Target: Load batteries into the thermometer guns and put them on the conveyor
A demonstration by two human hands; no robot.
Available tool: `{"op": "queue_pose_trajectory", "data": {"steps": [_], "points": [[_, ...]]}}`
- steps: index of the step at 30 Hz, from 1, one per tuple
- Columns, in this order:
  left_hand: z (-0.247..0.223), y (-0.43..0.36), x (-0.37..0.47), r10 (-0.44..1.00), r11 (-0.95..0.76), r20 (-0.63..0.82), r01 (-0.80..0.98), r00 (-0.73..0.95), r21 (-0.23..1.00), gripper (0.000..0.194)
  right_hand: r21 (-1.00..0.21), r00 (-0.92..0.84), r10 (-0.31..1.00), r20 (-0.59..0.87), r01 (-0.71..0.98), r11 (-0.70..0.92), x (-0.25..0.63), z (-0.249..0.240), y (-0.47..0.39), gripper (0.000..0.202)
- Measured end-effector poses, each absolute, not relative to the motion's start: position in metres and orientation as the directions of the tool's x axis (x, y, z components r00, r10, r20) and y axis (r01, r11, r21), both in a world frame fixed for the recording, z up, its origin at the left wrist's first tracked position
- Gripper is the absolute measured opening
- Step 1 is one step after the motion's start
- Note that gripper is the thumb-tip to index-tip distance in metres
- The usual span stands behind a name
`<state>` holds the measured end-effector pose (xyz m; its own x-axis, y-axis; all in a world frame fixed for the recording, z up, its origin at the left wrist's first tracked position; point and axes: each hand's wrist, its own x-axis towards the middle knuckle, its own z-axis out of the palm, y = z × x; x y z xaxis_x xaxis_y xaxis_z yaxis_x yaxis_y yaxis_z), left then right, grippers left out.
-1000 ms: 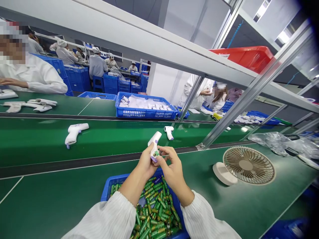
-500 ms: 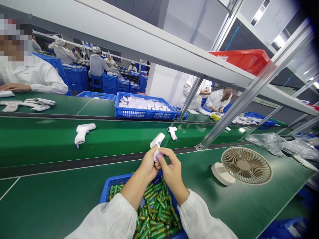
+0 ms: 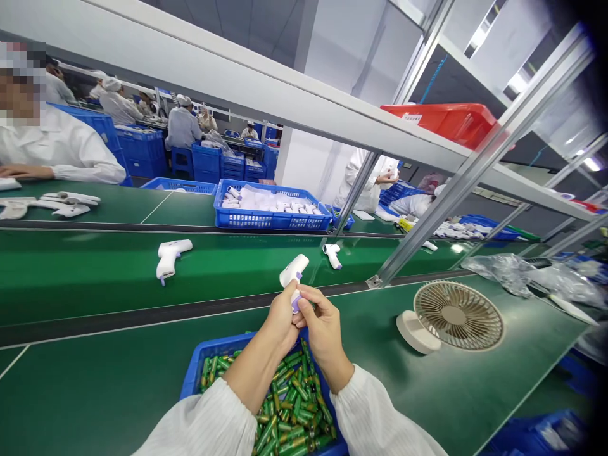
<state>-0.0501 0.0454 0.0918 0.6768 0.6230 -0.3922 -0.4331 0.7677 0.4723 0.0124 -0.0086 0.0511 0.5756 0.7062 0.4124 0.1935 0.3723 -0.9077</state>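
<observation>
A white and purple infrared thermometer (image 3: 293, 271) is held by its handle in my left hand (image 3: 281, 320), its head pointing up and away from me. The fingers of my right hand (image 3: 323, 329) are closed on the purple part at the handle's lower end. My palms hide part of the handle, so I cannot tell if a battery is in it. Beneath my wrists stands a blue bin (image 3: 192, 367) full of green batteries (image 3: 289, 405). Two more thermometers lie on the green conveyor belt (image 3: 95, 266), one at left (image 3: 171, 258) and one at right (image 3: 332, 256).
Across the belt, a blue crate (image 3: 273, 219) holds white thermometers. A beige fan (image 3: 453, 316) stands at my right. A metal post (image 3: 413, 221) and an overhead shelf (image 3: 285, 82) cross the view. A co-worker (image 3: 71, 145) sits at far left, near white housing parts (image 3: 66, 202).
Both thermometers on the belt have shifted right, the left one more visibly. My hands keep their hold on the thermometer with little change. The view has shifted slightly.
</observation>
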Motion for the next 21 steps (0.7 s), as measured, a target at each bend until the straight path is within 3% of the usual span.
{"op": "queue_pose_trajectory", "data": {"steps": [3,5,8,10,12,15,21], "points": [[0.088,0.048,-0.049,0.668,0.729,-0.414,-0.433,0.618,0.529,0.033,-0.902,0.537,0.729,0.424,0.182,0.391,0.013,0.048,-0.008,0.019],[0.082,0.053,-0.049,0.724,0.665,-0.419,-0.391,0.548,0.637,0.03,-0.905,0.507,0.752,0.422,0.177,0.388,0.014,0.046,-0.006,0.018],[0.07,0.064,-0.052,0.898,0.356,-0.289,-0.161,0.33,0.921,0.027,-0.914,0.518,0.753,0.406,0.225,0.338,0.018,0.044,-0.004,0.018],[0.064,0.069,-0.057,0.976,0.092,-0.105,0.075,0.191,0.993,0.028,-0.919,0.567,0.725,0.39,0.281,0.275,0.02,0.043,-0.003,0.023],[0.059,0.069,-0.063,0.988,-0.077,0.04,0.255,0.149,0.964,0.028,-0.926,0.599,0.712,0.367,0.312,0.215,0.02,0.043,-0.002,0.028],[0.055,0.07,-0.068,0.974,-0.186,0.112,0.414,0.197,0.891,0.03,-0.928,0.562,0.749,0.351,0.316,0.198,0.018,0.043,-0.003,0.03],[0.056,0.132,-0.053,0.969,-0.066,-0.117,0.684,0.218,0.727,0.034,-0.963,0.519,0.819,0.246,0.228,0.144,0.013,0.045,-0.008,0.031]]}}
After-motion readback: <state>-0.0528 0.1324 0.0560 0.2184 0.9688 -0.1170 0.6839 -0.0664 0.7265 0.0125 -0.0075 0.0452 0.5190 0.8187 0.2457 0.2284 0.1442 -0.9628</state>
